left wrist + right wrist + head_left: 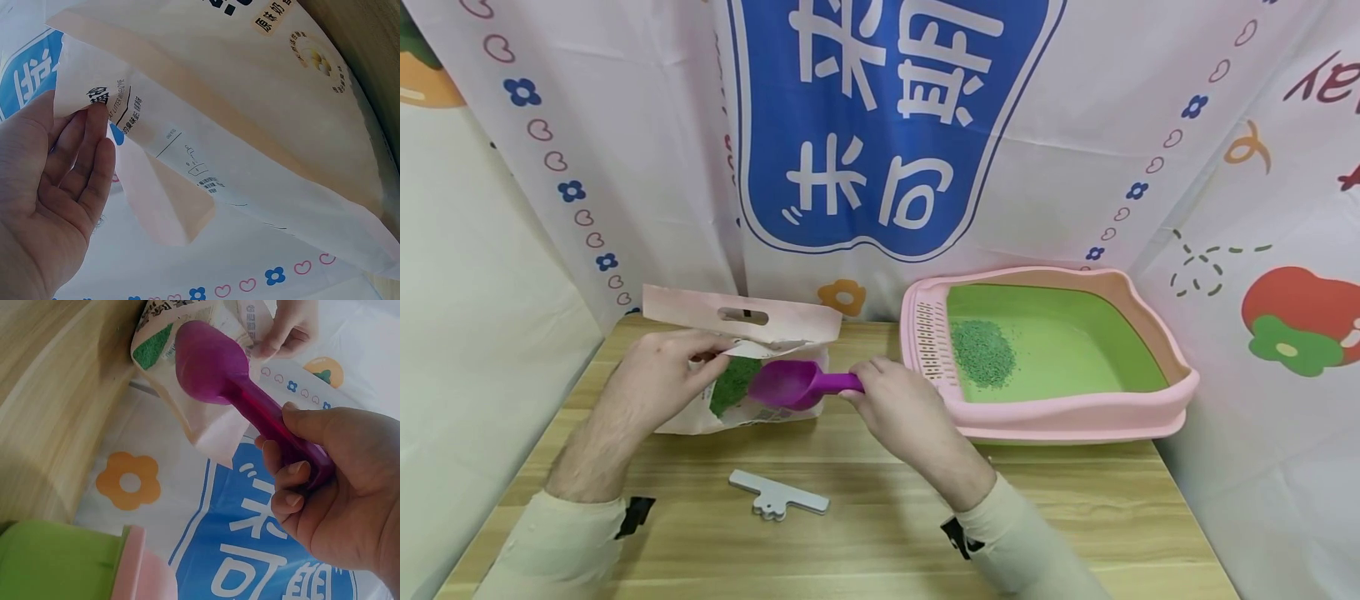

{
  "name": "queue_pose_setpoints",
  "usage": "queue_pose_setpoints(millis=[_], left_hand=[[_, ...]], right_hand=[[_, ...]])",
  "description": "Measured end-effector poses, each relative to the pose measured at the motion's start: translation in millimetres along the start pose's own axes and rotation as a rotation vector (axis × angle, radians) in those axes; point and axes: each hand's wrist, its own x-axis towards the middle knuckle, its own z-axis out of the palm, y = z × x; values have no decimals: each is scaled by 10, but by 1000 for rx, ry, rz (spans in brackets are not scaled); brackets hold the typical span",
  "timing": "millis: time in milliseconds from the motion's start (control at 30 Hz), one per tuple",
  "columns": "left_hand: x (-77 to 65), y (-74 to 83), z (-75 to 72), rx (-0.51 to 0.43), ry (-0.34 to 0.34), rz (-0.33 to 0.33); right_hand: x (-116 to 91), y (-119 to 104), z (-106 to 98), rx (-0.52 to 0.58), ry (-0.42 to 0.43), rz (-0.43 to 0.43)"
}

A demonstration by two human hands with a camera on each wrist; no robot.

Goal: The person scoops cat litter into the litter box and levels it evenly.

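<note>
A paper cat litter bag [700, 308] lies at the left back of the table, its mouth facing the front. My left hand [658, 375] pinches the edge of that mouth between thumb and fingers; the left wrist view shows the printed bag edge [140, 115] at the fingertips. A purple scoop [786, 387] is at the bag's mouth, and my right hand [898, 404] grips its handle. Green patches [735, 383] show at the bag's opening. Whether the scoop holds anything cannot be seen. In the right wrist view, the underside of the scoop [209, 362] faces the camera.
To the right stands a green litter box with a pink rim [1067, 417] and slotted ledge. A pile of green granules [983, 354] lies at its left end. A light grey sealing clip [778, 494] rests on the wooden table [880, 533] in front. Printed cloth walls surround the table.
</note>
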Motion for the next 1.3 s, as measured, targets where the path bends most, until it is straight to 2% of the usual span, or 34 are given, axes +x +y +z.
queue_pose_setpoints(millis=[400, 700, 1000, 1300], left_hand=[[3, 16, -6, -3, -16, -17], [12, 16, -6, 3, -19, -8], [12, 25, -2, 3, -28, -15], [5, 31, 4, 5, -36, -20]], right_hand=[[105, -100, 134, 12, 29, -26], [196, -126, 233, 84, 53, -29], [210, -121, 322, 168, -23, -14], [233, -154, 340, 169, -21, -43]])
